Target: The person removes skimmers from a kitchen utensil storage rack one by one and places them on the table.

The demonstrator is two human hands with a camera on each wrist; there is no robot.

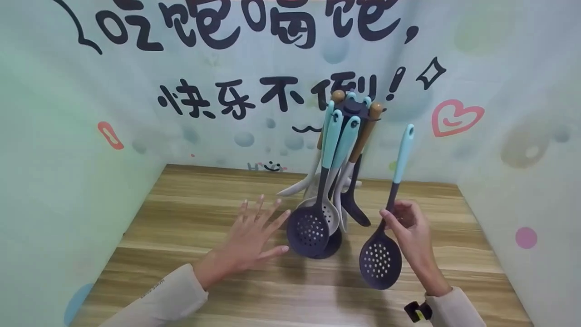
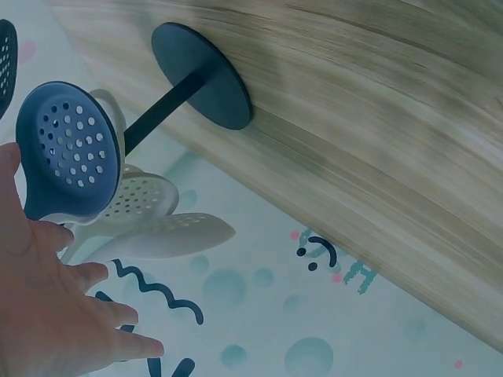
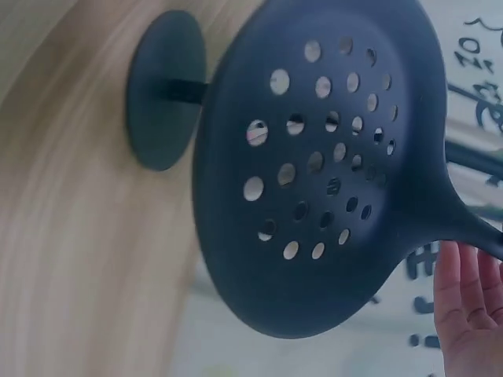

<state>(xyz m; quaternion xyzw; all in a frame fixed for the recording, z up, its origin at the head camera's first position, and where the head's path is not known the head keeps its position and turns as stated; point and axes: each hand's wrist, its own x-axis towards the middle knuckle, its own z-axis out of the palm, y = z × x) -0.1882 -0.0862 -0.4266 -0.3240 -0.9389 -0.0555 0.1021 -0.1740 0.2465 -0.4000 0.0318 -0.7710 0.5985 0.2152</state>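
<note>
My right hand point(image 1: 413, 231) pinches a dark skimmer point(image 1: 380, 268) at its neck. Its turquoise handle points up and its perforated bowl hangs low over the table; in the right wrist view that skimmer point(image 3: 314, 165) fills much of the picture. My left hand point(image 1: 245, 243) has its fingers spread, its fingertips right at another dark skimmer point(image 1: 307, 231) hanging from a utensil rack point(image 1: 353, 107). Seen from the left wrist, the fingers of the left hand point(image 2: 47, 306) are straight and overlap that hanging skimmer point(image 2: 75, 149), gripping nothing.
On the rack also hang a dark ladle point(image 1: 356, 209), a pale perforated skimmer point(image 1: 330, 215) and several others with turquoise or wooden handles. The rack's round black base point(image 2: 203, 76) stands on the wood-grain table point(image 1: 181, 209). A printed cloth point(image 1: 218, 136) rises behind.
</note>
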